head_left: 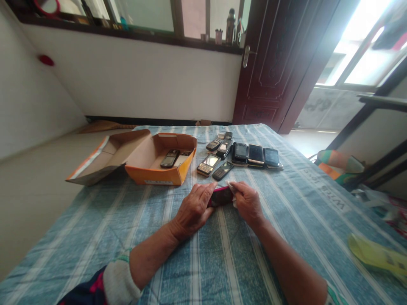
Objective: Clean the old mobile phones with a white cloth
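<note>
Between my hands lies a dark-screened mobile phone with a pink edge (222,197), turned sideways just above the cloth. My left hand (195,207) is closed round its left end. In my right hand (248,203) a small white wipe (234,195) is pinched against the phone's right end; part of the wipe is hidden by the fingers. Just beyond them are a phone with a bright screen (208,164) and a small black keypad phone (223,170). An open orange cardboard box (159,177) stands to the left, with a dark phone (170,158) inside it.
Stacked phones (255,155) sit at the back right, beside more keypad phones (224,146). A blue striped cloth (152,237) covers the surface. Something yellow (377,256) lies at the right edge. Behind are a brown door (267,80) and a windowsill with a bottle (230,26).
</note>
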`<state>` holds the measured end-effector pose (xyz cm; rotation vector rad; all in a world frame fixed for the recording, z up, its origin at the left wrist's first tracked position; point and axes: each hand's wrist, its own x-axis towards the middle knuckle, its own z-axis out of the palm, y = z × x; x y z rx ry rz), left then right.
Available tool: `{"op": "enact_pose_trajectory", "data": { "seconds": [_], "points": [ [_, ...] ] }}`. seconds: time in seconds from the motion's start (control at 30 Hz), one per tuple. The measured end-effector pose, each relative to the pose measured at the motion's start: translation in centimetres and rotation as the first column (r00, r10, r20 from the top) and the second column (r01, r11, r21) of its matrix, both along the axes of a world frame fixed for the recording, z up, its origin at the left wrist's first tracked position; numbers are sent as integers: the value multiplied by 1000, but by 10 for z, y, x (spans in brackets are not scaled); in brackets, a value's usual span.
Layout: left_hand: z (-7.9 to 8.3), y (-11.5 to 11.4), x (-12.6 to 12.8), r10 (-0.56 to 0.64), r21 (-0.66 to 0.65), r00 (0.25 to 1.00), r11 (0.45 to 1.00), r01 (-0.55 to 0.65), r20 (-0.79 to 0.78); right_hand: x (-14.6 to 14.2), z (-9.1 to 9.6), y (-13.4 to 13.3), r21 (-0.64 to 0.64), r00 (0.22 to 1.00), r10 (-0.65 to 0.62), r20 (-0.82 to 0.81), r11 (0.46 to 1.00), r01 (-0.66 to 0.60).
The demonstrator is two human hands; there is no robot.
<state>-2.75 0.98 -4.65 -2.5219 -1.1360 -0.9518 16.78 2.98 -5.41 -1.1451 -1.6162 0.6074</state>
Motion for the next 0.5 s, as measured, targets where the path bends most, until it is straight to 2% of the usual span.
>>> {"op": "enact_pose_trajectory", "data": {
  "seconds": [0.27, 0.5],
  "points": [
    [-3, 0, -1, 42, -151, 993, 988, -25, 110, -1, 1, -1, 70, 999, -14, 40, 997, 11],
    [-3, -1, 0, 36, -146, 996, 989, -23, 87, -1, 0, -2, 128, 999, -21, 49, 992, 14]
  ]
}}
